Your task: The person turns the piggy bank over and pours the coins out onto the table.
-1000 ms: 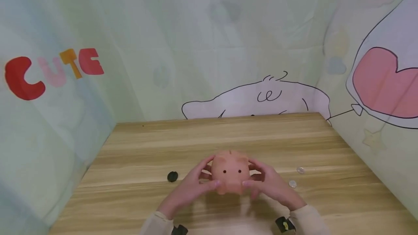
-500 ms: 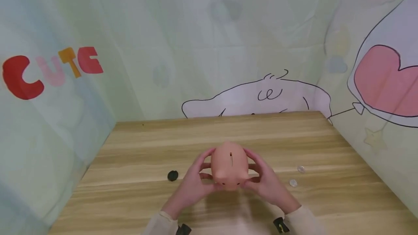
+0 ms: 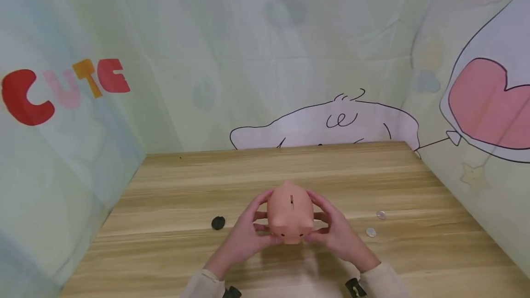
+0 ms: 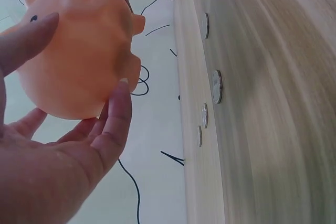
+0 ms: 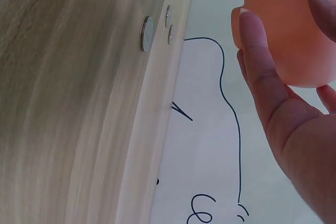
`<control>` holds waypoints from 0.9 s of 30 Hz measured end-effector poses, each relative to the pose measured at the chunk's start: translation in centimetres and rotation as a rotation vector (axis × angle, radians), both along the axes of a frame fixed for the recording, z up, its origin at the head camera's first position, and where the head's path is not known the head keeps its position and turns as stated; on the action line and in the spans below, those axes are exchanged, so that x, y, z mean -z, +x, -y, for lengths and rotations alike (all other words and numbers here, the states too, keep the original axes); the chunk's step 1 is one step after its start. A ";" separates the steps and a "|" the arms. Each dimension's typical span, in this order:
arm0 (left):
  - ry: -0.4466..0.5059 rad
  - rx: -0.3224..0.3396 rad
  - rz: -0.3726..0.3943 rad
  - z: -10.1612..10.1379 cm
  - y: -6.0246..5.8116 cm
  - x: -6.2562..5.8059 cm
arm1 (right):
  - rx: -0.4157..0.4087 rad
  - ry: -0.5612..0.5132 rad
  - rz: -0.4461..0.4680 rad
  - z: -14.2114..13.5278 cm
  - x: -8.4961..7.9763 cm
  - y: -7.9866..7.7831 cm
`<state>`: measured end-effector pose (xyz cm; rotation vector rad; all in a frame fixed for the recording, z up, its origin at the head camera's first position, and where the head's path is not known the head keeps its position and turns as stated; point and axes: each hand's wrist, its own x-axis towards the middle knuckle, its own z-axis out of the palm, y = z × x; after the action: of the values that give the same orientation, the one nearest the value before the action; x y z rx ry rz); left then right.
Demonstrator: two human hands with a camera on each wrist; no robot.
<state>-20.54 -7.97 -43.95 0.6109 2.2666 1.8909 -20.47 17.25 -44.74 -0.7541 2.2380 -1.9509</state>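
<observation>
A pink piggy bank [image 3: 291, 210] is held up over the table between both hands, its face toward me and its coin slot on top. My left hand [image 3: 248, 229] grips its left side, thumb near the snout and fingers spread along the side and underneath. My right hand [image 3: 337, 229] grips the opposite side in much the same way. In the left wrist view the piggy bank [image 4: 79, 51] shows its feet beside the fingertips. The right wrist view has part of the piggy bank [image 5: 294, 40] with a finger against a foot.
On the wooden table [image 3: 165, 187], two silver coins [image 3: 371, 232] lie right of the hands, and a black round disc [image 3: 218, 223] lies to the left. Several coins [image 4: 217, 86] show in the left wrist view. A printed curtain [image 3: 227, 59] surrounds the table.
The piggy bank has tipped forward toward me, so its slot and back now show where its face did. Both hands turned with it and kept their grip.
</observation>
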 end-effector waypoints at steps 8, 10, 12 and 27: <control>-0.089 0.013 0.093 0.3 0.1 -0.7 | 0.055 0.114 0.146 -0.4 -0.6 0.3; -0.140 0.010 0.108 0.2 0.2 -0.9 | 0.093 0.169 0.188 -0.2 -0.9 0.4; -0.178 0.004 0.120 0.1 0.5 -0.9 | 0.132 0.220 0.224 0.2 -1.0 0.4; -0.259 -0.017 0.125 -0.1 0.6 -0.5 | 0.154 0.303 0.289 0.8 -0.9 0.4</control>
<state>-19.89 -7.83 -43.41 0.4264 2.3852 1.5565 -20.04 16.42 -43.86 -0.2527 2.3823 -1.5948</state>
